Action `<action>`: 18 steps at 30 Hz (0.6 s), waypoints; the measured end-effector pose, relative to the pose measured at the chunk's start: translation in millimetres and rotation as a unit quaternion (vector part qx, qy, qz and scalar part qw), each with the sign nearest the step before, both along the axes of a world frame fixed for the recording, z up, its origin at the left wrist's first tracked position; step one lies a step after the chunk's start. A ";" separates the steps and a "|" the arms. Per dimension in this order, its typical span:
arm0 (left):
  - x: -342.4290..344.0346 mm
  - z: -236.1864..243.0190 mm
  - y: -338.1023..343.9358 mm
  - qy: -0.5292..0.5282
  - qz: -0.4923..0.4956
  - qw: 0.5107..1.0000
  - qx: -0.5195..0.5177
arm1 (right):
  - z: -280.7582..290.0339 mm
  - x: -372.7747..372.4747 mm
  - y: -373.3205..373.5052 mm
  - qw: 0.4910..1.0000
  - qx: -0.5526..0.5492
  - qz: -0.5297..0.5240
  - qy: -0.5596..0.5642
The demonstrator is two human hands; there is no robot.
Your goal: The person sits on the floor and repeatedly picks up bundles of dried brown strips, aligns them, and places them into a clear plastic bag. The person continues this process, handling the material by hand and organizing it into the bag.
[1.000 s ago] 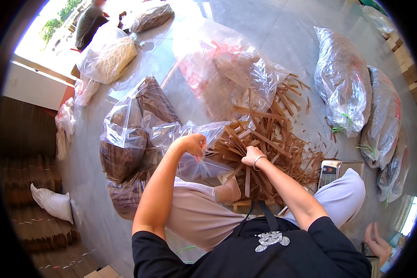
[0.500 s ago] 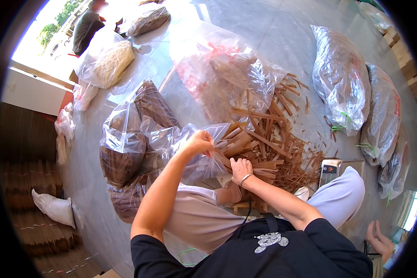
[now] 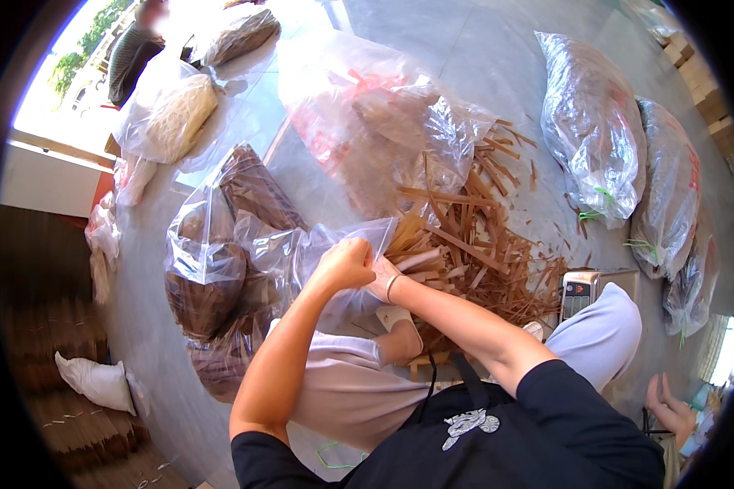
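Observation:
My left hand [image 3: 348, 264] is closed on the edge of a clear plastic bag [image 3: 328, 235] at the middle of the view. My right hand [image 3: 382, 279] has reached in just right of it, at the bag's mouth; its fingers are hidden behind my left hand and the plastic. Brown flat strips [image 3: 473, 253] lie in a loose heap beside my right hand, some pointing toward the bag. Left of my hands, plastic bags of dark brown material [image 3: 208, 301] are bunched together on the floor [image 3: 143, 342].
Large filled bags [image 3: 591, 122] lie at the right, near a metal scale [image 3: 577, 297]. A translucent bag [image 3: 375, 122] lies ahead. A person [image 3: 130, 61] is at the back left near other bags [image 3: 171, 110]; another person's bare legs [image 3: 669, 407] show lower right. A white sack [image 3: 94, 383] lies left.
My right hand has moved left from the strip heap to the bag's mouth, beside and partly behind my left hand. My left hand has stayed on the plastic, turning slightly.

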State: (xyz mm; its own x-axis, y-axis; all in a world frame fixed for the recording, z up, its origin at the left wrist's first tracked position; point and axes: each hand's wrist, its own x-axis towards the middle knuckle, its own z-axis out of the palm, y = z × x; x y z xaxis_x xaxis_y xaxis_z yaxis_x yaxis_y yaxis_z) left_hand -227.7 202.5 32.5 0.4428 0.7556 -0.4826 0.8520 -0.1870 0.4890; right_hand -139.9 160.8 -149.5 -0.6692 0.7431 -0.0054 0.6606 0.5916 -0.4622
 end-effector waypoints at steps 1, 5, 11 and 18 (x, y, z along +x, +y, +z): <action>0.9 -1.5 1.1 -0.010 0.004 1.000 -0.015 | -15.3 1.3 -1.7 0.995 0.089 0.023 -0.025; -0.9 -3.0 -3.9 -0.014 0.022 0.999 -0.034 | 6.7 -12.4 3.2 0.988 -0.112 0.107 -0.021; 0.3 13.6 -4.9 0.021 -0.032 0.998 -0.055 | -51.6 -52.8 -30.1 0.930 -0.218 0.193 0.226; -11.4 -0.1 -5.1 0.097 -0.006 0.984 -0.150 | 8.5 -26.3 -42.1 0.967 -0.017 0.237 0.094</action>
